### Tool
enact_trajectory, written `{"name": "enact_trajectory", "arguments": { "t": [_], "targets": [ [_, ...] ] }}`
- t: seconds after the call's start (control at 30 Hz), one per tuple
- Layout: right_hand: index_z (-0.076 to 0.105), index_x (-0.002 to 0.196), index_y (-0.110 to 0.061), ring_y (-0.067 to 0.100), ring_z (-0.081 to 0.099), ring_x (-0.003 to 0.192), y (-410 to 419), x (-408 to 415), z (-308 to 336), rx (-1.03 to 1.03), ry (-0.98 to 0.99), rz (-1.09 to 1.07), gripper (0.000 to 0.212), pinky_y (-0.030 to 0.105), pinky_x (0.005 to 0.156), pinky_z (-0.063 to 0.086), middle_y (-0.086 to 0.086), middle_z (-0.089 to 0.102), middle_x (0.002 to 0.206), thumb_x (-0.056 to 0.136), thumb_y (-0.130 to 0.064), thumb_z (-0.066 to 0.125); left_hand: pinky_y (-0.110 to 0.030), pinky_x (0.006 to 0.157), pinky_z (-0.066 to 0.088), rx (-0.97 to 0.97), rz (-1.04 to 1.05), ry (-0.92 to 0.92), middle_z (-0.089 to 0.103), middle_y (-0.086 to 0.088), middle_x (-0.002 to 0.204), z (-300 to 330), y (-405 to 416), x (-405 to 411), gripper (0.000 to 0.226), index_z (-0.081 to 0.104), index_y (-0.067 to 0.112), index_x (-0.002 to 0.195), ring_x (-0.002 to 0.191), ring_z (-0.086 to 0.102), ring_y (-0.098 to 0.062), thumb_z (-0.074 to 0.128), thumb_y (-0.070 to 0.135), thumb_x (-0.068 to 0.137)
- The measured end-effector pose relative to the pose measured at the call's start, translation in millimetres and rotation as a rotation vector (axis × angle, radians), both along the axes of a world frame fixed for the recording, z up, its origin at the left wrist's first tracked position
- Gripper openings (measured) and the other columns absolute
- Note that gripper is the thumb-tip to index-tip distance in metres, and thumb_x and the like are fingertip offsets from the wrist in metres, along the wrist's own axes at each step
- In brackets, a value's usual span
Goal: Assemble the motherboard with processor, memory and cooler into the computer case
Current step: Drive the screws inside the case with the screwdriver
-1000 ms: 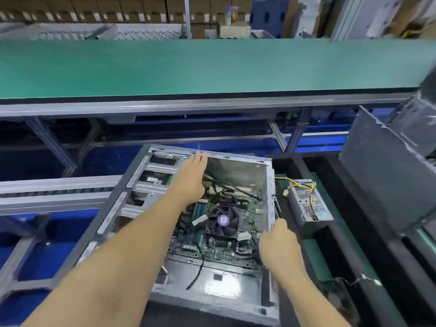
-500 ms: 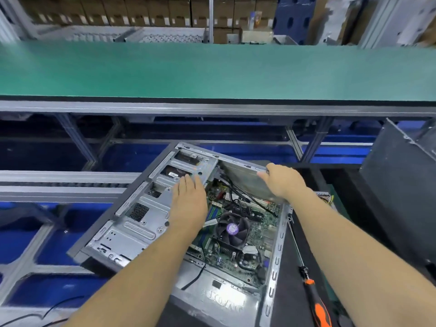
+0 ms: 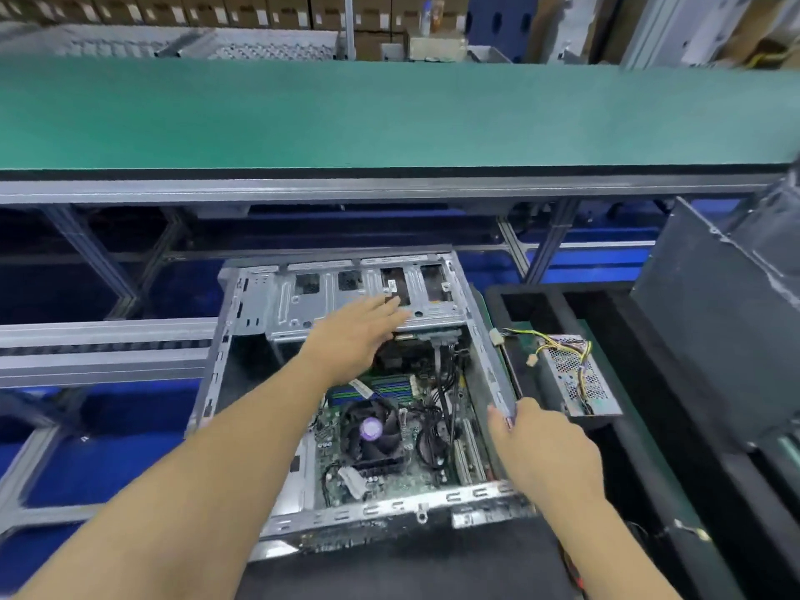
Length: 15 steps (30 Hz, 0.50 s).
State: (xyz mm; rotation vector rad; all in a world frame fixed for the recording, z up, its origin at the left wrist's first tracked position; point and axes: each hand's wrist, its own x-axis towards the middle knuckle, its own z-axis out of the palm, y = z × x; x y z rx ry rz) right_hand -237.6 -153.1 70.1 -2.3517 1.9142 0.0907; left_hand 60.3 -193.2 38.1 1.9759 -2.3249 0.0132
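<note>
**K:** While the open grey sheet-metal computer case (image 3: 346, 383) overhangs the black work mat's (image 3: 411, 565) left edge, the main risk I see is it tipping or sliding toward the blue floor gap. Only two hands steady it.

**M:** Agreed. Next biggest: the perforated silver power supply box (image 3: 571, 374) sits outside, just beside the case's right wall, with its yellow-and-black wire bundle (image 3: 558, 344) loose. If the case gets swung, those leads could snag.

**K:** Board?

**M:** The green motherboard (image 3: 389, 474) is already lying in the case floor, with the round black cooler fan with a purple hub (image 3: 371, 428) on top and the blue-green memory sticks (image 3: 376, 388) just behind it. Black cables (image 3: 437, 426) are draped over the board near the fan, so they could catch the blades or get pinched later.

**K:** Grips?

**M:** Left hand (image 3: 355, 335) is flat, fingers straight, resting on the silver drive-bay bracket (image 3: 359, 300) at the far end. It holds nothing, so there's no real restraint there. Right hand (image 3: 537, 443) has its fingers curled over the case's right wall near the front corner. That's the only actual grip, and thin sheet edge could slip or cut.
</note>
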Motion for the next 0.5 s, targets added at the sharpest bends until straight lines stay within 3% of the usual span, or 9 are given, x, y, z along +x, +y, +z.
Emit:
{"name": "enact_trajectory", "arguments": {
  "t": [0.07, 0.13, 0.3, 0.5],
  "targets": [
    [0.044, 0.117, -0.018, 0.033, 0.066, 0.092, -19.3, 9.0, -0.8, 0.021, -0.124, 0.030, 0.046, 0.037, 0.066, 0.046, 0.008, 0.068, 0.102, 0.102, -0.059, 0.030, -0.043, 0.122, 0.020, 0.018, 0.069, 0.005, 0.018, -0.002, 0.165, 1.4, 3.3, -7.5, 0.050, 0.019, 0.034, 0.156, 0.151, 0.014, -0.024, 0.029, 0.027, 0.108],
    [0.038, 0.126, -0.012, 0.037, 0.065, 0.097, -36.4, 28.0, -2.2, 0.048, -0.220, 0.053, 0.047, 0.039, 0.067, 0.043, 0.014, 0.067, 0.108, 0.105, -0.054, 0.031, -0.045, 0.123, 0.014, 0.046, 0.171, 0.004, 0.011, -0.003, 0.166, 3.1, 8.5, -19.3, 0.048, 0.018, 0.034, 0.156, 0.152, 0.009, -0.027, 0.022, 0.032, 0.109],
    [0.042, 0.118, -0.008, 0.031, 0.071, 0.085, -38.8, 33.3, -14.0, -0.098, -0.162, 0.078, 0.038, 0.033, 0.056, 0.040, 0.012, 0.071, 0.096, 0.108, -0.042, 0.029, -0.045, 0.124, 0.002, 0.049, 0.414, 0.137, 0.009, -0.004, 0.166, 6.6, 20.2, -71.4, 0.053, 0.017, 0.027, 0.157, 0.153, 0.006, -0.027, 0.015, 0.043, 0.107],
    [0.045, 0.116, -0.011, 0.031, 0.070, 0.083, -20.0, 18.7, -19.4, -0.135, -0.170, 0.023, 0.037, 0.033, 0.055, 0.040, 0.010, 0.071, 0.094, 0.108, -0.044, 0.030, -0.042, 0.125, 0.000, 0.047, 0.399, 0.207, -0.001, -0.001, 0.167, 3.5, 45.6, -109.0, 0.060, 0.005, 0.021, 0.159, 0.153, -0.008, -0.024, 0.022, 0.043, 0.106]
  ]
}}
